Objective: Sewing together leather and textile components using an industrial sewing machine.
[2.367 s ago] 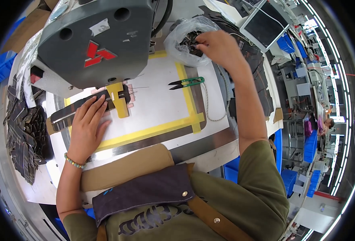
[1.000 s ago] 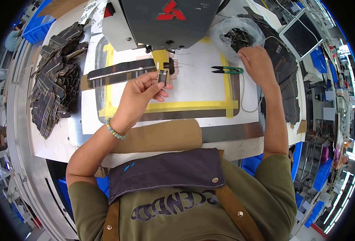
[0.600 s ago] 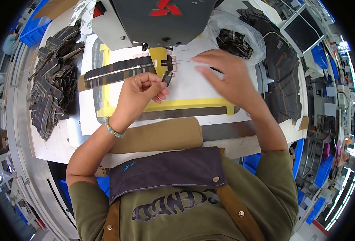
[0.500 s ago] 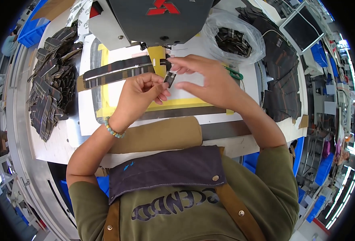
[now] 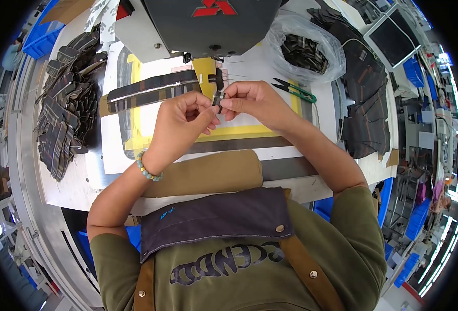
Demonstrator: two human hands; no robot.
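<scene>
Between my two hands is a small dark plaid fabric tab (image 5: 218, 99), held over the white work plate (image 5: 244, 122). My left hand (image 5: 181, 122) pinches its lower end between thumb and fingertips. The fingers of my right hand (image 5: 257, 105) are closed on its other side. Just beyond lies a dark plaid fabric strip (image 5: 153, 92) with a metal zipper along it. Its right end reaches a yellow piece (image 5: 205, 72), where another small dark tab (image 5: 218, 78) lies. Fingertips hide part of the held tab.
A dark sewing machine head (image 5: 213, 33) hangs over the far side. Green-handled thread snips (image 5: 300, 93) lie right of my right hand. Plaid pieces (image 5: 68, 109) are heaped left; a clear bag (image 5: 337, 65) holds dark pieces. A tan roll (image 5: 208, 173) lies along the near edge.
My right hand has come down and inward from its spread pose, and its fingers have closed on the small tab. The thread snips, partly covered before, show more fully. My left hand keeps its pinch.
</scene>
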